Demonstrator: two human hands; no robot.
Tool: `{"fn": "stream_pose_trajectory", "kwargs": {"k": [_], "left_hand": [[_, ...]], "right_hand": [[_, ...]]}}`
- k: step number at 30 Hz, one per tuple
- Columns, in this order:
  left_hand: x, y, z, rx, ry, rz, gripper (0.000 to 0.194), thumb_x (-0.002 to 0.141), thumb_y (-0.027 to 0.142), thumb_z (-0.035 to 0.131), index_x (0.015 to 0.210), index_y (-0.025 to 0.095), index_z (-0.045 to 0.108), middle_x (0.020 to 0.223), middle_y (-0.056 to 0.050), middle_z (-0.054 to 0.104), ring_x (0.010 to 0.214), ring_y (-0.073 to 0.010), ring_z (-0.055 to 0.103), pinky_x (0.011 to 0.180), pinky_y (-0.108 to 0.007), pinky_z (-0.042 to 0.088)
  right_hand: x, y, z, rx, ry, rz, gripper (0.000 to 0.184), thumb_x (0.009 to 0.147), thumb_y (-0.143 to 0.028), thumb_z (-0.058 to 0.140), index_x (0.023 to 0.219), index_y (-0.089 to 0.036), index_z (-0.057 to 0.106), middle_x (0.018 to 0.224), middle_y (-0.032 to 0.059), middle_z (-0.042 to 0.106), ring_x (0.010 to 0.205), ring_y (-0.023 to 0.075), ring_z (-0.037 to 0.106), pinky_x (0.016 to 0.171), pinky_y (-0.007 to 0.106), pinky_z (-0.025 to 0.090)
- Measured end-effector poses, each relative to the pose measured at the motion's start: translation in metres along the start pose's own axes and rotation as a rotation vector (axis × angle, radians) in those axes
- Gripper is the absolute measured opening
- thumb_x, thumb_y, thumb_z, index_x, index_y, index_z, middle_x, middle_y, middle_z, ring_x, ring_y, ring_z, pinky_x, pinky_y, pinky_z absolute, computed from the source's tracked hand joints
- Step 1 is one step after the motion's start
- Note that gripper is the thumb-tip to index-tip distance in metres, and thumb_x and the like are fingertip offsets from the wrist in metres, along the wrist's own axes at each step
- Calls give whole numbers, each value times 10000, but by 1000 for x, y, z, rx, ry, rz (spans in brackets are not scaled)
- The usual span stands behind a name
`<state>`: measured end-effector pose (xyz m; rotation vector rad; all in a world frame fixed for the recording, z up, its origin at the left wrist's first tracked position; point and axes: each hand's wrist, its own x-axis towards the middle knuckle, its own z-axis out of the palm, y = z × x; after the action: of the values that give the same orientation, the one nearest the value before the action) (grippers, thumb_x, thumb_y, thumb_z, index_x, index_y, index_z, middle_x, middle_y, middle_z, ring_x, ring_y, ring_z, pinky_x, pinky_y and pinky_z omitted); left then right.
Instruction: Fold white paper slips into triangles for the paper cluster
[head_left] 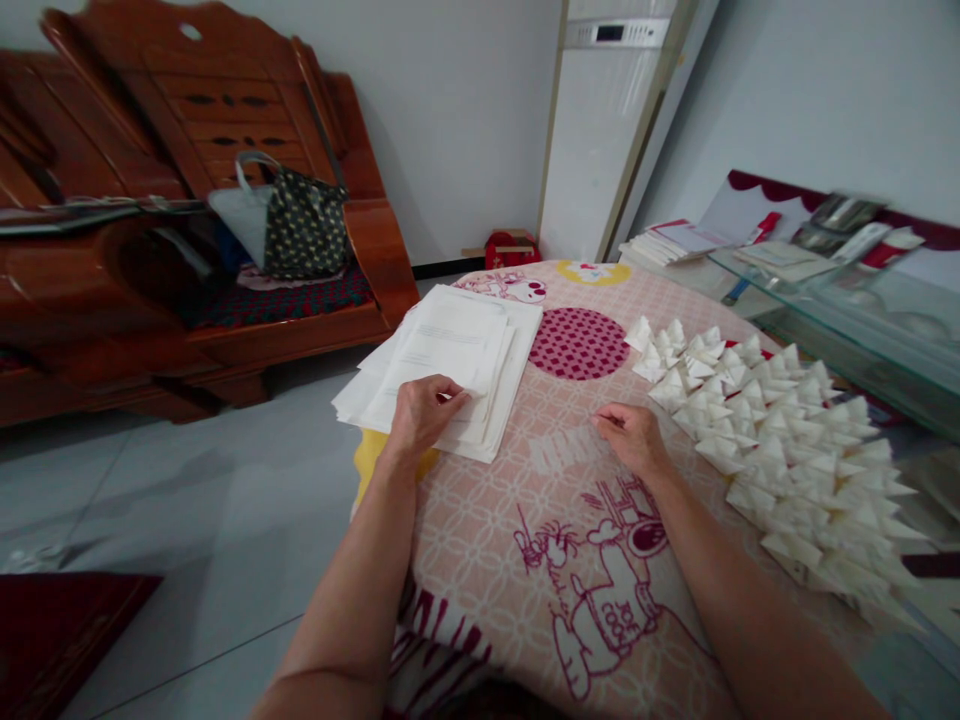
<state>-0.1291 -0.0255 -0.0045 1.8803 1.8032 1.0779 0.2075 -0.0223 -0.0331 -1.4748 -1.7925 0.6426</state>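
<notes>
My left hand (421,413) rests on the near edge of a loose stack of white paper sheets (457,350), its fingers curled and pinching the top sheet. My right hand (631,436) lies on the pink patterned cloth (510,520), fingers loosely curled with the fingertips pressed down; nothing shows in it. To the right of that hand, several folded white paper triangles (772,440) lie packed in a long band along the cloth.
A dark wooden bench (187,230) with a patterned bag (300,225) stands at the left across grey floor tiles. A white upright air conditioner (600,130) is at the back. A glass table (847,300) with booklets sits at the right.
</notes>
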Motion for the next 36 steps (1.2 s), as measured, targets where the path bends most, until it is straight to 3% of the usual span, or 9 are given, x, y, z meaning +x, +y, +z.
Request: {"fn": "stream_pose_trajectory", "kwargs": {"k": [4,9,12,16,19,28,36], "left_hand": [[0,1,5,-20,-42,-25,184,765,362,683,687,196,696,698,-6,726,647,-160,647,640,-261,489],[1,1,4,-96,-196,-23,230,686,377,780,797,191,704,842,-18,745,729,-177,680,697,-284,542],[0,10,3,-29,-243,1,271,731,429,773,838,193,691,911,-38,732,781,-189,680,751,-315,552],[-4,28,12,272,-173,1,270,789,455,738,854,205,660,990,-67,686,909,-234,663,800,-348,525],[-7,38,19,374,-170,-39,216,817,403,698,905,212,649,1057,-79,659,979,-261,661,799,-356,519],[-10,43,26,460,-148,-68,248,829,410,651,970,209,618,1104,-114,627,1072,-323,640,788,-392,531],[-7,41,22,409,-153,-96,215,822,410,678,911,215,653,1063,-87,637,1007,-286,668,801,-366,527]], "right_hand": [[0,0,0,-7,4,-5,277,759,-413,570,661,-180,684,544,6,590,523,149,495,536,276,360],[0,-1,0,-8,8,-13,246,761,-388,579,663,-189,688,548,3,601,527,150,500,533,274,366],[0,-1,-1,-8,5,-2,237,762,-383,583,646,-199,678,541,2,593,525,151,495,525,274,361],[1,-1,-1,-11,5,5,240,753,-389,585,639,-197,671,541,3,589,533,155,508,534,273,368],[1,1,0,-3,5,2,243,752,-390,583,639,-192,666,534,1,583,528,151,503,532,269,362],[0,-1,-1,-8,1,0,255,760,-413,580,648,-204,671,540,0,585,518,153,494,531,279,358],[0,-1,-1,-24,11,-8,257,761,-397,584,660,-185,689,536,3,592,520,151,504,536,275,369]]}}
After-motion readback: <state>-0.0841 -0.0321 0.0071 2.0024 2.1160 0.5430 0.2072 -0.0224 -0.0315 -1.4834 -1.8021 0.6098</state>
